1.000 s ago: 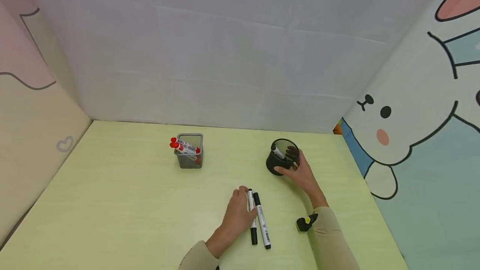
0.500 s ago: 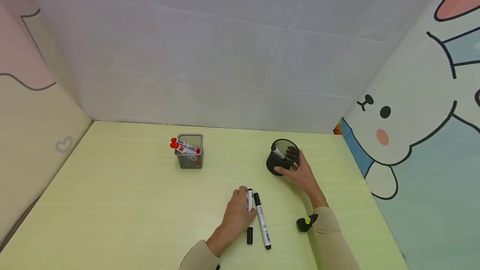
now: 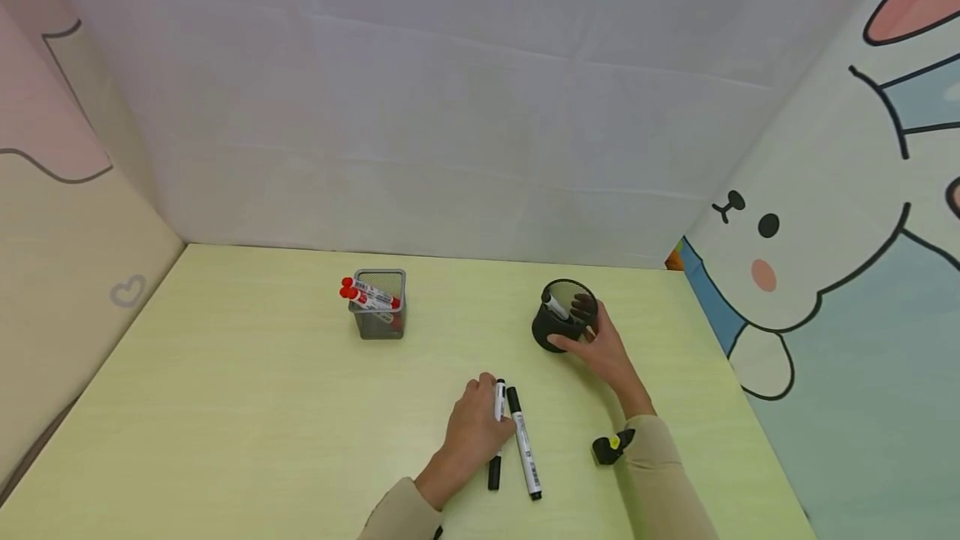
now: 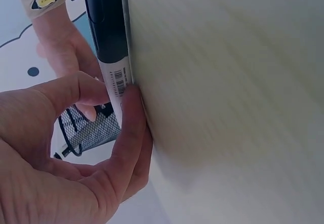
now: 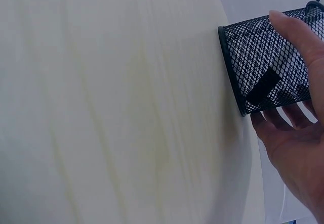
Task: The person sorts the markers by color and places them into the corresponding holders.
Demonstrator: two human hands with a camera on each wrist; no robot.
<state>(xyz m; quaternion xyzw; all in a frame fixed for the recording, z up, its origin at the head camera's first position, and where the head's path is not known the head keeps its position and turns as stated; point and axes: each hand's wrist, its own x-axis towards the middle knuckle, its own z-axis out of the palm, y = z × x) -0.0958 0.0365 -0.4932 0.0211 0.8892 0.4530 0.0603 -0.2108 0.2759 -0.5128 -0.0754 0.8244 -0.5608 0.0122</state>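
Observation:
Thumb and fingers of my left hand (image 3: 472, 427) pinch a white marker (image 3: 494, 473) with black ends, low over the table. In the left wrist view its black cap (image 4: 106, 27) and barcode stand out above the fingertips. Just to its right lies a second black-capped marker (image 3: 527, 457). My right hand (image 3: 609, 354) grips a round black mesh pen holder (image 3: 550, 332), which stands on the table with a marker (image 3: 557, 305) leaning inside. In the right wrist view the thumb and fingers lie around the mesh wall (image 5: 253, 47).
A square grey mesh pen holder (image 3: 380, 325) with several red-capped markers (image 3: 367, 294) stands at the back left. The pale yellow table (image 3: 225, 407) meets a white sheet (image 3: 450, 148) behind and a printed panel (image 3: 847, 290) on the right.
The lower end of the marker in my left hand has swung slightly left, away from the second marker. My right hand and the round pen holder have stayed in place.

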